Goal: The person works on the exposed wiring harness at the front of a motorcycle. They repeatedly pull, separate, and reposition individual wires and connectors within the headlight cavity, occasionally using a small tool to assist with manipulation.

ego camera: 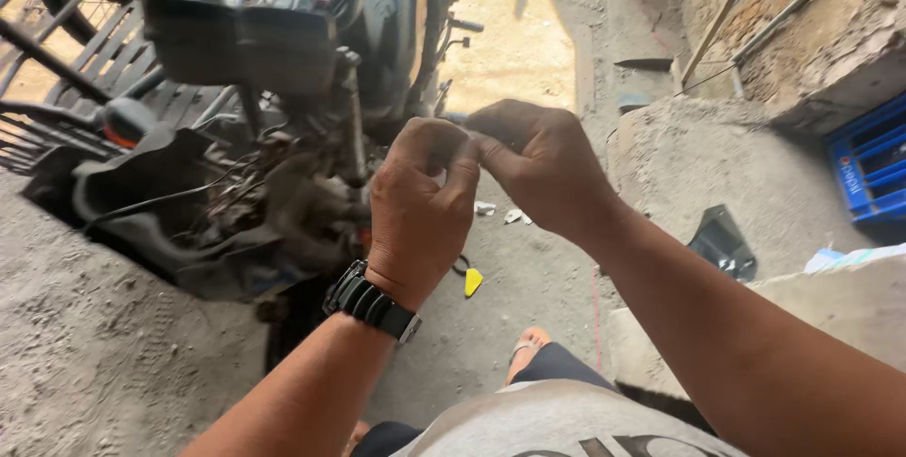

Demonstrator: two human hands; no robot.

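motorcycle [283, 136]: dark, dusty, grimy engine parts and cables exposed; standing on dirt floor [94, 363], just beside both hands

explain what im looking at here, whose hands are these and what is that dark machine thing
This is a single picture from a camera worn on a person's head, looking down at that person's own two bare hands. The left hand, with a black wristwatch on its wrist, and the right hand meet at the fingertips and seem to pinch something very small; it is too small to make out. Just behind them stands a dark, dusty motorcycle with parts of its body removed, so cables and metal show. The ground is grey, dusty concrete. On it lie a small yellow plastic piece, a few white scraps and a black angular plastic panel. A blue plastic crate stands at the right edge, by a rough brick wall.
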